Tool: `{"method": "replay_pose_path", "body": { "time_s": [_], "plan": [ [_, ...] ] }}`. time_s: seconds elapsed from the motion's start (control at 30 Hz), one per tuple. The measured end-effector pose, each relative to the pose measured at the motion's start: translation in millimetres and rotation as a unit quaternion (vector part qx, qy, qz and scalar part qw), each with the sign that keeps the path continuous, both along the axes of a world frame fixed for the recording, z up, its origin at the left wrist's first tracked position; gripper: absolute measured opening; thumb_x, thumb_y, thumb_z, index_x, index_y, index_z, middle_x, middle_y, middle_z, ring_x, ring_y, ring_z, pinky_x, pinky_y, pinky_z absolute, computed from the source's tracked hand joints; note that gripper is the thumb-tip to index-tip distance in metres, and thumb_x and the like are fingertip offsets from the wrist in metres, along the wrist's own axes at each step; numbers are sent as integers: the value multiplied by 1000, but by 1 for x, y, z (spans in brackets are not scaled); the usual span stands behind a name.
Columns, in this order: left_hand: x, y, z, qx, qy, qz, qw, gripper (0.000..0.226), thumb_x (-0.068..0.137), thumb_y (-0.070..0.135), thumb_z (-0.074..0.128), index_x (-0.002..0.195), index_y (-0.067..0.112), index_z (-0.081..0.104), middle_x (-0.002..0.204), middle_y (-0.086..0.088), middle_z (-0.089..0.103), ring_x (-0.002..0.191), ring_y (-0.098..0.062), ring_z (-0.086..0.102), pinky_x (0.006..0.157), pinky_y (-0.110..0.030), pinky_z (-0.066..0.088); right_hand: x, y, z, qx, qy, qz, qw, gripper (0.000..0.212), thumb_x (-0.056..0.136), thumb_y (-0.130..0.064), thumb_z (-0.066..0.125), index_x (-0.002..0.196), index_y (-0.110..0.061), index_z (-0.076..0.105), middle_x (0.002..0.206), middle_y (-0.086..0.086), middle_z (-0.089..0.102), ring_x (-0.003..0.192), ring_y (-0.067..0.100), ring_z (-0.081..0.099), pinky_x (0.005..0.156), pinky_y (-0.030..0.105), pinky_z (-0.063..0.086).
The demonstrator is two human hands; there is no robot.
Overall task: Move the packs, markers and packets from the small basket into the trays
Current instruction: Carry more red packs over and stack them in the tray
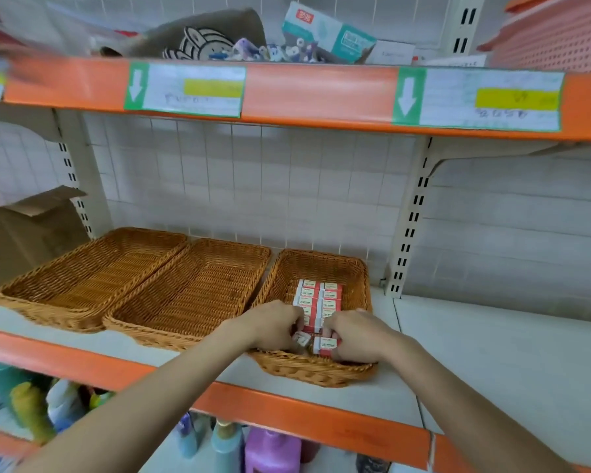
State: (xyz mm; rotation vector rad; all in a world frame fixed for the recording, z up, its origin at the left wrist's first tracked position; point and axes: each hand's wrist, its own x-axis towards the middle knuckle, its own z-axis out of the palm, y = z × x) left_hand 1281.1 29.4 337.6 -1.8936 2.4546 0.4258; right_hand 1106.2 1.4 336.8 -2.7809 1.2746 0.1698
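The red-and-white packs (318,303) lie in two neat columns in the wicker tray (359,278) at lower centre of the frame, reaching from its middle toward its near rim. Both hands are inside that tray at the near end of the columns. The left hand (275,324) has its fingers curled round a small pack (301,339) that sits tilted, just left of the columns' near end. The right hand (354,332) grips another pack (326,346), lying flat, beside the first; the two hands are close together and nearly touching.

To the left, two more wicker trays stand side by side on the same shelf (485,353): the middle tray (191,288) touches the far-left tray (93,268) along their long rims. An orange strip (314,418) edges the shelf front, with bottles (226,445) below it. A cardboard box (24,227) stands at the left edge of the frame.
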Motion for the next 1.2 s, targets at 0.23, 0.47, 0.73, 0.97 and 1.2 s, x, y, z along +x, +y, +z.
{"method": "replay_pose_path", "body": {
  "time_s": [0.23,0.47,0.73,0.97,1.2],
  "plan": [
    [4,4,6,12,-5,-67,998,38,94,6,46,126,24,57,118,-11,63,104,-27,56,83,-32,45,2,3,2,2,10,-3,1000,25,88,-30,60,109,-16,60,106,0,60,100,19,54,93,33,36],
    [3,1,7,-8,-57,-93,994,41,89,-1,51,123,20,59,122,-8,55,109,-25,51,84,-30,41,3,-1,5,20,23,-14,999,20,86,-30,63,99,-17,55,100,1,55,92,19,51,71,30,41],
    [10,-3,2,-65,-70,-45,994,28,86,30,68,99,6,64,110,-8,58,97,-23,56,82,-33,50,5,0,5,-5,25,-10,1000,22,88,-25,61,106,-14,55,112,6,57,98,22,55,82,35,51],
    [7,-9,-5,-90,-54,-36,994,29,85,29,70,103,7,62,114,-10,58,100,-24,57,82,-30,49,13,0,3,-20,16,-17,1000,26,91,-23,59,113,-14,51,116,6,53,97,22,52,77,32,45],
    [8,-11,-11,-127,-18,-49,991,30,84,26,70,107,10,58,115,-8,54,103,-24,54,87,-34,50,15,3,-1,-26,18,-40,999,36,90,-21,59,124,-13,47,120,5,49,105,24,52,83,34,46]
  ]
}}
